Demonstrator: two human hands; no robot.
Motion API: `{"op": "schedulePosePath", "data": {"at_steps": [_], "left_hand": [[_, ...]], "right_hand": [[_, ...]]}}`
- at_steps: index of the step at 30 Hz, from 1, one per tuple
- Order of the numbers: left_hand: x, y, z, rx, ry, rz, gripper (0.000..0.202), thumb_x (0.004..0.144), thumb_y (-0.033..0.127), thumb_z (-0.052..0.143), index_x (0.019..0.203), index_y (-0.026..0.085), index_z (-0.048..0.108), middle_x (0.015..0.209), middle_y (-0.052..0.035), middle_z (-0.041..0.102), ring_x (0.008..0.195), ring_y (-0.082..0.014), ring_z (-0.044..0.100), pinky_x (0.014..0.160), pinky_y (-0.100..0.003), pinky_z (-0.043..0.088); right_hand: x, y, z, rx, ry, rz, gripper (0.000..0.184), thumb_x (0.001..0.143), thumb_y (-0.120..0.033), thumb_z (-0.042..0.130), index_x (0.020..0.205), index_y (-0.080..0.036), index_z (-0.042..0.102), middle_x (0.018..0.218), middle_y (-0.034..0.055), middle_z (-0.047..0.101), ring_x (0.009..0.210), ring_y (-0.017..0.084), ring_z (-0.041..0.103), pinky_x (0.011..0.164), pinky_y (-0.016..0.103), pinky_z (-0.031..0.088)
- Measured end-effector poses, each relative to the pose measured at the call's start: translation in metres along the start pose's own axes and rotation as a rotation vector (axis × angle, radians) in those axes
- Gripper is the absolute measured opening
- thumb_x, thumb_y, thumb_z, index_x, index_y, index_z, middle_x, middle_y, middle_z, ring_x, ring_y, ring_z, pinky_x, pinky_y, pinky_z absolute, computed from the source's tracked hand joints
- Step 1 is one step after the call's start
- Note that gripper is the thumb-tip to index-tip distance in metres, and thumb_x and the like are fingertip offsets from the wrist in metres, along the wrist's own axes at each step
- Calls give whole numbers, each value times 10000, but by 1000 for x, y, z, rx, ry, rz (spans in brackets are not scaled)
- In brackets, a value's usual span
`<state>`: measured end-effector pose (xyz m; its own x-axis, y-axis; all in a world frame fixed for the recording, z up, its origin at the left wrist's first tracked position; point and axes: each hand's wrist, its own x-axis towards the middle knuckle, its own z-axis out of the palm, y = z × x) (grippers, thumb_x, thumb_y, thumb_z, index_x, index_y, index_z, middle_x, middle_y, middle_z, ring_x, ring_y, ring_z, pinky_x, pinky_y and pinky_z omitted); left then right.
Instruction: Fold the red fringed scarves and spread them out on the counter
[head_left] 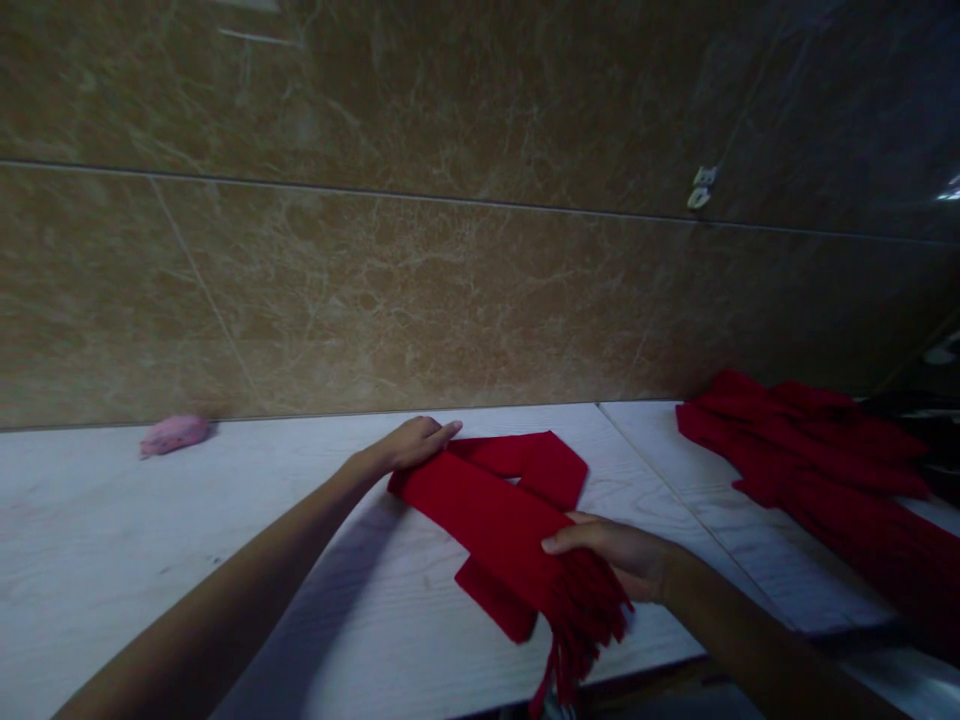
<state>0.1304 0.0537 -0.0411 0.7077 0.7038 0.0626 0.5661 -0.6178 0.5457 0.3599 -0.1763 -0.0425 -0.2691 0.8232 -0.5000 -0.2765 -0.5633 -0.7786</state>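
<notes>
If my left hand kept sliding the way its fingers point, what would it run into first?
Probably the far fold of the red scarf, just past the left hand; beyond that, the marble wall. Depth is uncertain.

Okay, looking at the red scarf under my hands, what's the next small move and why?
Probably carry the fringed end in your right hand toward the fold pinned by your left hand. The red scarf is only partly folded, and its fringe hangs over the table edge.

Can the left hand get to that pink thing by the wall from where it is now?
Probably yes. The left hand rests on the folded red scarf, and the white tabletop between it and the pink object shows nothing in the way.
</notes>
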Motion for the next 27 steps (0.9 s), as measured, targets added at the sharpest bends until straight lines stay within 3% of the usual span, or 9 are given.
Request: {"op": "schedulePosePath", "data": {"at_steps": [6, 11, 16, 21, 27], "left_hand": [[-3, 10, -6, -38, -46, 10, 752, 879, 833, 190, 539, 218, 456, 495, 2, 460, 519, -160, 430, 550, -283, 330], [-5, 6, 0, 9, -76, 19, 727, 817, 854, 373, 497, 213, 493, 490, -15, 499, 504, -160, 452, 544, -284, 308], [-10, 3, 3, -5, -26, 12, 743, 803, 874, 362, 439, 227, 403, 414, 6, 361, 469, -142, 368, 516, -289, 256], [-10, 5, 1, -77, -56, -4, 754, 848, 870, 216, 491, 225, 371, 453, 17, 382, 453, -128, 360, 480, -281, 251], [-13, -2, 6, 8, -117, 92, 688, 841, 795, 406, 500, 201, 477, 486, 12, 440, 492, -125, 376, 526, -276, 259]], "right_hand": [[-10, 2, 0, 31, 16, 30, 287, 656, -213, 665, 925, -115, 692, 746, 63, 763, 678, 164, 715, 730, 260, 565], [-20, 11, 6, -18, -101, 27, 438, 680, -270, 685, 1094, -136, 636, 753, 64, 758, 697, 213, 739, 759, 335, 575], [-20, 25, 3, -17, 36, 74, 439, 667, -228, 680, 1093, -151, 610, 765, 56, 752, 675, 198, 726, 737, 325, 560], [-22, 28, 0, 29, 29, 86, 317, 634, -183, 677, 946, -166, 627, 767, 35, 743, 718, 191, 725, 797, 329, 564], [-19, 34, -9, -49, 121, 124, 250, 671, -207, 742, 907, -168, 669, 803, 36, 761, 781, 191, 733, 827, 326, 567]]}}
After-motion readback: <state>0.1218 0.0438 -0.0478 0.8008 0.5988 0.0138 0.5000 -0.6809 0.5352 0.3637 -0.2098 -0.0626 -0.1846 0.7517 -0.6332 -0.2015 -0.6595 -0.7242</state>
